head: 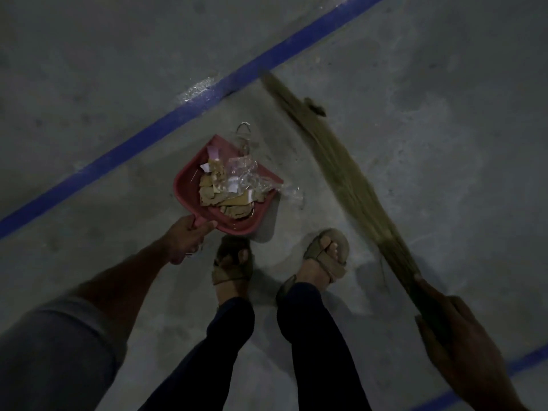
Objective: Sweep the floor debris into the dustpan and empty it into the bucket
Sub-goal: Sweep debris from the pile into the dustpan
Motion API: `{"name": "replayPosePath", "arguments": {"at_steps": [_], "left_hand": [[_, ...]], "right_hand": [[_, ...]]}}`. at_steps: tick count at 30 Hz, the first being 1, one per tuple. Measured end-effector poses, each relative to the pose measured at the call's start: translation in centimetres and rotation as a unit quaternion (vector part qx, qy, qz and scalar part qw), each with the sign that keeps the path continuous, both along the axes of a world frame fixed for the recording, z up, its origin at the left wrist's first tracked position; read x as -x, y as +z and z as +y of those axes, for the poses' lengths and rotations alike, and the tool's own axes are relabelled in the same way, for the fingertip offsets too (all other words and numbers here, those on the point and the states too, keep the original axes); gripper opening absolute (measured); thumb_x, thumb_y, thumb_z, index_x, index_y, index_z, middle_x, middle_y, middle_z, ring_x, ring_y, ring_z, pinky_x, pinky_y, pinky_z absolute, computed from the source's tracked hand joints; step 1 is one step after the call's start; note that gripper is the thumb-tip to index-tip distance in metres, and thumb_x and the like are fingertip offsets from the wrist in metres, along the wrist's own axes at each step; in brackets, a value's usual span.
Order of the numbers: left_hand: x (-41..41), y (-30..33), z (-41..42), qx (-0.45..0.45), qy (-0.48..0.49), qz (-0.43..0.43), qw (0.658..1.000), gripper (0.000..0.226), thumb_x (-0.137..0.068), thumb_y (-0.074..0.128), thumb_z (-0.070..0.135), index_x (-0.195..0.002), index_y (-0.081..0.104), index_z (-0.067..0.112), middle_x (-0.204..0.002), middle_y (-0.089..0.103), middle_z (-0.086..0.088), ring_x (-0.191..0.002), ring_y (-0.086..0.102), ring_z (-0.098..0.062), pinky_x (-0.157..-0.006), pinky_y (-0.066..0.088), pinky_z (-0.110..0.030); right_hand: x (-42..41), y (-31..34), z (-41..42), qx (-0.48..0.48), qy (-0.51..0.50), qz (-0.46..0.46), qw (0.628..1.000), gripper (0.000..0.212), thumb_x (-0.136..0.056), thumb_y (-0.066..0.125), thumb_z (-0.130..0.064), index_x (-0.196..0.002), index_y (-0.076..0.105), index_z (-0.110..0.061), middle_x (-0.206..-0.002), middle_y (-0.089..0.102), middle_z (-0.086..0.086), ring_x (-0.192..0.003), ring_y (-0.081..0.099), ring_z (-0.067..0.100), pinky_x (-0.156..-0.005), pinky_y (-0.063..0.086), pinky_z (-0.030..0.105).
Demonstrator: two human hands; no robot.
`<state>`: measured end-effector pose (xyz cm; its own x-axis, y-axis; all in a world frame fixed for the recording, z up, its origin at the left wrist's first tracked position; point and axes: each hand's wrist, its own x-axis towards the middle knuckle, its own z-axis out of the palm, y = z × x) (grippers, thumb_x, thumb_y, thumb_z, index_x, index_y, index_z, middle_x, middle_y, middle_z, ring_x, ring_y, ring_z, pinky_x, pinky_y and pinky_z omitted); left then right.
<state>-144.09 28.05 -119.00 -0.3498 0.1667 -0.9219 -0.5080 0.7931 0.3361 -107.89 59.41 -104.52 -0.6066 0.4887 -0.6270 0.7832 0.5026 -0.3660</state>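
Floor [415,173]: grey concrete with a blue line [142,140]; mostly swept.
Broom [335,161]: gripped by the right hand [462,348], bristles lifted, blurred.
Dustpan [189,185]: red, left hand [189,235] clenched on its handle.
Debris [228,188]: mostly inside; clear plastic [292,192] still over the lip.
Bucket: not visible, emptying is left.

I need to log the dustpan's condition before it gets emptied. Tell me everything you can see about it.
The dustpan is a red, plastic-looking scoop with raised side and back walls and a short handle, gripped by the left hand. It sits low at the concrete floor, its open mouth facing away from the person toward the blue line. It holds cardboard scraps, paper bits and crinkled clear plastic, some of which spills past the front lip. Whether the lip touches the floor is unclear.
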Motion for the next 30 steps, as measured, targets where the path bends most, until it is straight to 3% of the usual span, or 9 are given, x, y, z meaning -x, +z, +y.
{"name": "replayPosePath", "arguments": {"at_steps": [4,10,12,17,21,23,27,30], "left_hand": [[1.8,-1.0,-1.4,-0.007,-0.002,0.019,1.000,0.032,-0.101,0.060,0.027,-0.076,0.045,0.015,-0.052,0.034,-0.002,-0.031,0.027,-0.006,-0.033,0.023,-0.015],[5.9,-1.9,-1.3,-0.015,-0.053,0.039,0.998,0.038,-0.102,0.059,0.031,-0.070,0.044,0.016,-0.055,0.037,-0.004,-0.036,0.030,-0.009,-0.035,0.027,-0.019],[7.0,-1.8,-1.4,-0.005,-0.080,0.042,0.996,0.038,-0.101,0.060,0.034,-0.070,0.047,0.015,-0.055,0.042,-0.004,-0.036,0.034,-0.009,-0.035,0.030,-0.020],[8.4,-2.1,-2.9,0.018,-0.068,0.022,0.997,0.032,-0.099,0.061,0.039,-0.081,0.056,0.013,-0.065,0.047,-0.010,-0.044,0.038,-0.013,-0.041,0.033,-0.023],[9.1,-2.2,-3.7,0.028,-0.072,0.022,0.997,0.037,-0.097,0.063,0.041,-0.076,0.052,0.013,-0.059,0.046,-0.005,-0.040,0.036,-0.012,-0.041,0.030,-0.021],[9.6,-2.3,-3.7,0.042,-0.087,0.032,0.995,0.036,-0.097,0.063,0.042,-0.081,0.055,0.011,-0.063,0.050,-0.007,-0.044,0.040,-0.014,-0.042,0.033,-0.022],[10.9,-2.1,-3.4,0.054,-0.124,0.023,0.991,0.038,-0.098,0.062,0.041,-0.095,0.059,0.003,-0.070,0.053,-0.011,-0.051,0.044,-0.018,-0.040,0.037,-0.022],[11.8,-1.7,-3.2,0.040,-0.134,0.006,0.990,0.037,-0.099,0.061,0.039,-0.099,0.059,0.003,-0.068,0.050,-0.010,-0.049,0.040,-0.016,-0.040,0.035,-0.023]], "right_hand": [[5.7,-3.6,1.3,-0.022,0.071,-0.013,0.997,0.082,-0.089,0.067,-0.018,-0.148,0.022,-0.053,-0.095,0.042,-0.007,-0.066,0.048,0.009,-0.046,0.038,0.027],[11.1,-5.9,2.9,-0.014,0.216,-0.036,0.976,0.074,-0.088,0.067,-0.016,-0.150,0.033,-0.038,-0.094,0.042,-0.007,-0.061,0.039,0.004,-0.047,0.026,0.015],[10.5,-4.0,2.5,0.015,0.212,-0.036,0.976,0.075,-0.086,0.069,-0.017,-0.148,0.034,-0.042,-0.094,0.043,-0.011,-0.059,0.044,0.004,-0.045,0.031,0.014],[8.2,-0.6,2.8,0.029,0.127,-0.025,0.991,0.084,-0.082,0.071,-0.017,-0.150,0.032,-0.048,-0.093,0.043,-0.020,-0.060,0.051,0.006,-0.042,0.046,0.029],[11.3,-3.9,4.6,-0.027,0.121,-0.005,0.992,0.084,-0.087,0.069,-0.017,-0.148,0.024,-0.053,-0.097,0.044,-0.010,-0.067,0.048,0.008,-0.049,0.050,0.037],[13.7,-6.2,5.2,-0.042,0.151,-0.005,0.988,0.086,-0.087,0.069,-0.013,-0.150,0.024,-0.049,-0.095,0.045,-0.003,-0.064,0.047,0.011,-0.048,0.049,0.036],[15.0,-6.2,3.8,0.018,0.210,-0.013,0.977,0.096,-0.089,0.065,-0.019,-0.137,0.000,-0.073,-0.093,0.044,-0.008,-0.065,0.047,0.008,-0.050,0.047,0.027],[12.5,-3.2,1.9,0.043,0.167,0.007,0.985,0.088,-0.088,0.069,-0.019,-0.140,0.016,-0.067,-0.096,0.044,-0.017,-0.068,0.052,0.005,-0.050,0.040,0.019]]}}
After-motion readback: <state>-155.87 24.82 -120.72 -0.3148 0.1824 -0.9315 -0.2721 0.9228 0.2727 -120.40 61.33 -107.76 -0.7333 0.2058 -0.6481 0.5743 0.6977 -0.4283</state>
